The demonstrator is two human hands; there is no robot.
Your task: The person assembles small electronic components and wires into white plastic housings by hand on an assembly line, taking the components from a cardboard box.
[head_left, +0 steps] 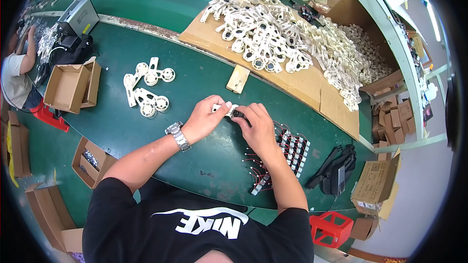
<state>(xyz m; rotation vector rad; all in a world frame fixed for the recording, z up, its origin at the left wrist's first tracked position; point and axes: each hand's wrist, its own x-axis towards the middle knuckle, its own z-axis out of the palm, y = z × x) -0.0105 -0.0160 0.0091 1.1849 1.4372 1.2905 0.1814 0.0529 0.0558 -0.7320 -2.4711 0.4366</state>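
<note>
At the centre of the green counter [146, 131], both hands grip one small white plastic part [229, 111]: the left hand [207, 117] pinches its left end, the right hand [256, 124] clasps its dark middle. Finished white assemblies [146, 87] lie at ten o'clock, small wired components [287, 151] at four o'clock, a heap of white parts [282, 39] at one o'clock.

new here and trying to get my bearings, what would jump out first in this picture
The big heap of white plastic parts on the cardboard sheet at the far side of the green table draws the eye first. Next come the left hand and right hand at the centre, pinching one small white part between them. A row of small wired components lies just right of the right forearm.
</note>
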